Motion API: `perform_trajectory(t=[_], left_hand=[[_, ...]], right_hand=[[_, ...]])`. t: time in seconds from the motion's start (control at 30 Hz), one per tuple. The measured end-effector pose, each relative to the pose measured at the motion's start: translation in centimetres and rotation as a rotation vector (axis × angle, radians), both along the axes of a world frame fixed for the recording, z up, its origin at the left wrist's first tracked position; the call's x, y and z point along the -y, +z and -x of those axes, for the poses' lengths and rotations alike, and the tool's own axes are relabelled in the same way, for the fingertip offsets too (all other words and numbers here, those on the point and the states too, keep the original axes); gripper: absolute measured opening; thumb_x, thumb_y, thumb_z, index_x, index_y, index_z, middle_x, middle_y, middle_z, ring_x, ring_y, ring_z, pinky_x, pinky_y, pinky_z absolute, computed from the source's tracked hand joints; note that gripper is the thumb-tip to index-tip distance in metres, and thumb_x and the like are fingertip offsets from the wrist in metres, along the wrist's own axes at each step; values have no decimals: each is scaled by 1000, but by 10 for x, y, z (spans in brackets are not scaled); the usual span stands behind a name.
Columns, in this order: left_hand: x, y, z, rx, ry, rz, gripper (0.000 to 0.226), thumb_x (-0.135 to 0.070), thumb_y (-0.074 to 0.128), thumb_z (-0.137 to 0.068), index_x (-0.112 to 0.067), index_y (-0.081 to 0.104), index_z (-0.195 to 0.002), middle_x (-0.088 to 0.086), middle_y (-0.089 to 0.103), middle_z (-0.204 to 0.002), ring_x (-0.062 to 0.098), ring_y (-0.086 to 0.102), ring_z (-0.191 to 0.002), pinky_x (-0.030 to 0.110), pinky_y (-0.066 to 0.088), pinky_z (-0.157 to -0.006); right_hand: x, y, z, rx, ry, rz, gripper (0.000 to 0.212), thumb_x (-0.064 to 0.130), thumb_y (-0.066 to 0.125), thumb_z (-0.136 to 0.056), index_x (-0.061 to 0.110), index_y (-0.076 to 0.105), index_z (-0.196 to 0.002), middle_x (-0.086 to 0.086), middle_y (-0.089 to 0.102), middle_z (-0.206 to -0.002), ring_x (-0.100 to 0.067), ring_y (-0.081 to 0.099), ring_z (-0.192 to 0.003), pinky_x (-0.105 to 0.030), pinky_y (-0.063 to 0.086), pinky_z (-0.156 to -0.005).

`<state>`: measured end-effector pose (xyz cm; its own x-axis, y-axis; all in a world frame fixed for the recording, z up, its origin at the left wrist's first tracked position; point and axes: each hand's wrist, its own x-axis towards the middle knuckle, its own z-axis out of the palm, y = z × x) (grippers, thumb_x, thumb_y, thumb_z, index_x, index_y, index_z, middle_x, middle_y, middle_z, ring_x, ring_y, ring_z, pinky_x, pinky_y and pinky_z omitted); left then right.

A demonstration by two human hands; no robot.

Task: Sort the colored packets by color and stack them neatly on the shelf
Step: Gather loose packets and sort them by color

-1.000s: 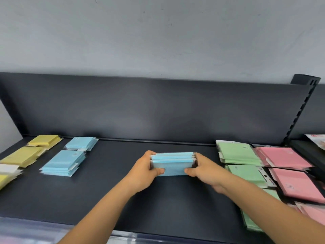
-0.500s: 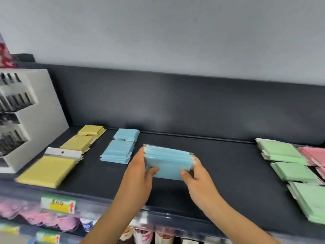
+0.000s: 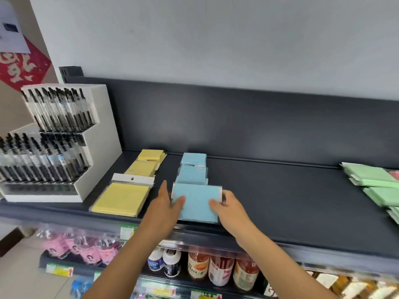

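Two hands grip one stack of blue packets (image 3: 195, 201) at the shelf's (image 3: 291, 214) front edge, the left hand (image 3: 165, 209) pinching its left side and the right hand (image 3: 230, 209) its right side, thumbs on top. Behind it, two more blue stacks (image 3: 192, 171) run in a line toward the back panel, and just to their left three yellow stacks (image 3: 123, 198) form a parallel row. Toward the left end stands one white pen display (image 3: 64, 137), and at the right end lie at least three green stacks (image 3: 375, 180).
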<state>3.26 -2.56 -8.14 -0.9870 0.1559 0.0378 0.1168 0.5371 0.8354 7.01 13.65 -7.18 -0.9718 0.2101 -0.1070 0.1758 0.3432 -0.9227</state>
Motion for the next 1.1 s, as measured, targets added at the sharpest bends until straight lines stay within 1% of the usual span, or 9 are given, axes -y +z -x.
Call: perform_trajectory(t=[0.13,0.23,0.33,0.43,0.57,0.7,0.83,0.97,1.1], left_hand=[[0,-9,7,-98,-13,188,36,-33,40,-96,-12,45,-125,8,59,-121,24,56,-105,33,45,-89],[-3,-14,13,-154,-7,288,31,-30,35,-98,-8,48,-116,13,59,-117,28,56,-103,38,45,-89],[-4,-14,18,-148,1,381,33,-27,28,-99,-5,44,-118,13,60,-115,29,55,-100,36,40,-91],[-7,-20,19,-173,-2,621,47,-27,18,-100,1,32,-135,13,56,-121,29,52,-102,32,29,-97],[-9,-26,16,-200,40,608,56,-30,18,-101,3,9,-145,13,58,-124,25,52,-111,31,26,-105],[-9,-22,20,-223,46,673,48,-25,20,-102,3,23,-140,13,54,-130,23,51,-118,30,25,-104],[-8,-17,27,-174,33,687,36,-18,22,-101,2,40,-125,14,60,-117,28,56,-104,31,31,-96],[-10,-12,26,-147,25,756,31,-11,24,-100,0,44,-120,15,58,-117,28,57,-104,31,32,-96],[-12,-6,23,-149,13,706,24,-12,24,-100,-4,46,-103,10,56,-89,31,56,-101,30,32,-90]], right_hand=[[6,-2,1,46,-3,-233,24,31,42,-97,18,51,-114,0,47,-108,-9,49,-84,-17,37,-61],[8,-4,6,90,9,-311,24,32,41,-96,15,56,-104,-4,45,-105,-14,48,-83,-22,36,-63],[10,-5,10,99,8,-295,25,30,45,-96,10,59,-90,-3,56,-93,-13,49,-74,-17,36,-52],[7,-5,11,95,-64,-194,24,30,52,-93,10,63,-103,-1,64,-98,-15,59,-83,-22,45,-64],[9,-9,7,44,-107,-179,24,30,54,-92,14,63,-108,1,66,-103,-15,61,-91,-24,47,-71],[11,-8,10,44,-65,-244,28,32,51,-94,14,63,-110,0,67,-103,-17,61,-90,-25,48,-70],[12,-11,19,116,-51,-345,32,40,44,-95,18,61,-110,0,63,-106,-19,60,-92,-33,49,-75],[13,-16,25,170,-71,-448,38,48,38,-94,21,56,-114,-3,57,-112,-23,59,-95,-35,46,-76],[11,-16,25,161,-48,-419,40,48,38,-94,20,55,-117,-4,56,-115,-24,59,-98,-37,47,-81]])
